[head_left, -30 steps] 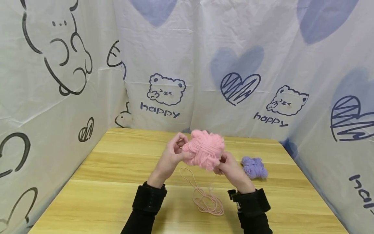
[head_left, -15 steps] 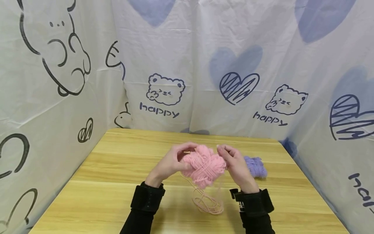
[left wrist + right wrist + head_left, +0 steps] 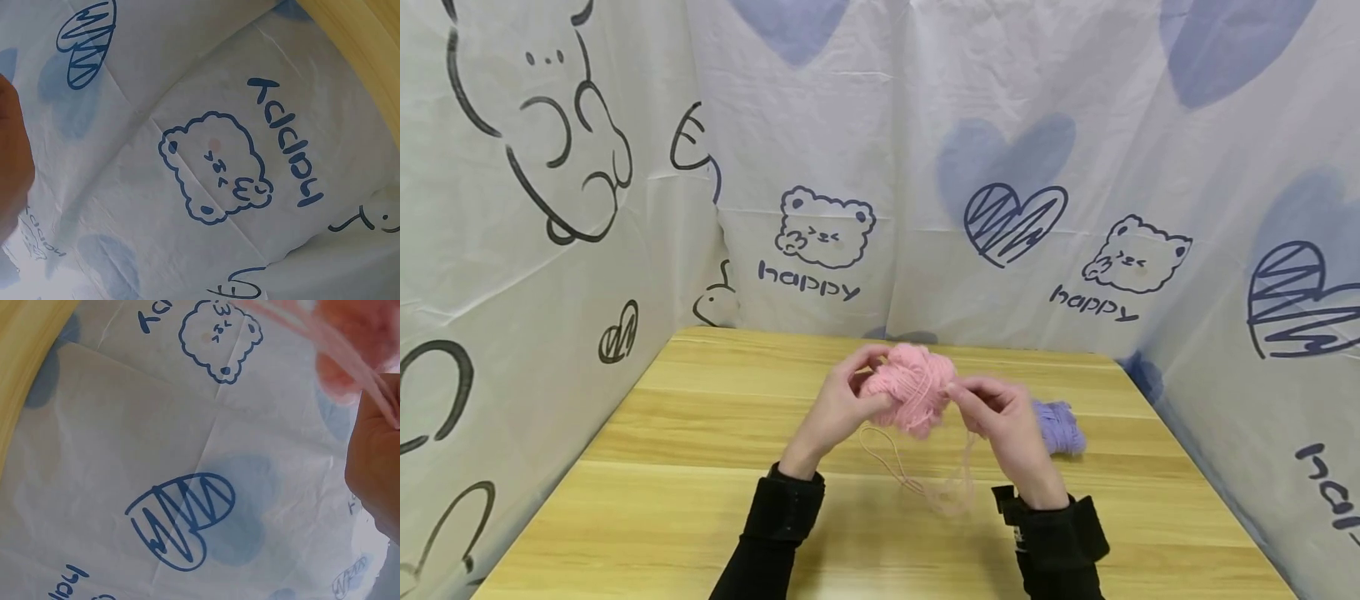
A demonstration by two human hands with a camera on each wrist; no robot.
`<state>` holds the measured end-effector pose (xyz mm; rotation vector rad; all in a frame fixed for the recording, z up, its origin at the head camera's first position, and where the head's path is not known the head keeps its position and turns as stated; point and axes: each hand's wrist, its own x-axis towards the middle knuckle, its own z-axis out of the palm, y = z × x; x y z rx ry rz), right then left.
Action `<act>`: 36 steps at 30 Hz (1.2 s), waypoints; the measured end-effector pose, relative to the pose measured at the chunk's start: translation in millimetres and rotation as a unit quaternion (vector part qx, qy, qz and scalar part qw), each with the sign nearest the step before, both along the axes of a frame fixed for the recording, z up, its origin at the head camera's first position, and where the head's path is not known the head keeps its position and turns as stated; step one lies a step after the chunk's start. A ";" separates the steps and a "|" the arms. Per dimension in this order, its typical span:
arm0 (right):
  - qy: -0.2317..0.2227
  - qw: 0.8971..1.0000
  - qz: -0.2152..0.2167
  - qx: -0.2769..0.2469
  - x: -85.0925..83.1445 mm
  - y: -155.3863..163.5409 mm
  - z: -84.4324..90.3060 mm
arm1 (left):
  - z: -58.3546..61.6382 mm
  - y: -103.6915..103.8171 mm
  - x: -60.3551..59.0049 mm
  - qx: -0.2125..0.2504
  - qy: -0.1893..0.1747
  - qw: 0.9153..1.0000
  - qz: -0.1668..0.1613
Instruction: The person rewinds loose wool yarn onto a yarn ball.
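Note:
A pink ball of yarn (image 3: 912, 388) is held above the wooden table (image 3: 685, 483). My left hand (image 3: 842, 404) grips the ball from its left side. To the ball's right, my right hand (image 3: 1000, 417) pinches the pink strand (image 3: 958, 462) that runs off it. The loose strand hangs down in loops (image 3: 925, 487) toward the table between my wrists. In the right wrist view the blurred pink yarn (image 3: 350, 356) runs across my right hand (image 3: 375, 475). The left wrist view shows only a sliver of my left hand (image 3: 12, 162) and the cloth.
A purple ball of yarn (image 3: 1058, 427) lies on the table just right of my right hand. White cloth printed with bears and hearts (image 3: 1015, 217) walls the table on the left, back and right. Both wrists wear black straps (image 3: 1052, 529).
The pink ball has turned and risen slightly. My right hand moved from under the ball to its right side, pulling the strand; the loose loops on the table have shrunk and lifted.

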<state>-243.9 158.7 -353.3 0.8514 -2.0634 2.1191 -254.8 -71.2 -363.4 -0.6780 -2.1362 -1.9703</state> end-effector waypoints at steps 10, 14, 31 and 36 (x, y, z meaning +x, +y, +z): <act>0.029 0.995 0.048 0.083 4.3 -14.3 -3.2 | 0.5 7.3 -2.0 0.102 0.012 0.992 0.077; 0.011 0.990 0.064 0.125 2.5 -19.3 -6.3 | 1.3 9.5 -2.4 0.147 0.017 0.986 0.072; -0.076 0.977 0.143 0.137 -26.8 -27.1 -36.0 | 9.3 2.5 5.0 0.283 -0.027 0.958 -0.027; -0.060 0.980 0.143 0.123 -31.2 -18.9 -36.8 | 9.6 -1.4 6.0 0.262 -0.015 0.963 -0.067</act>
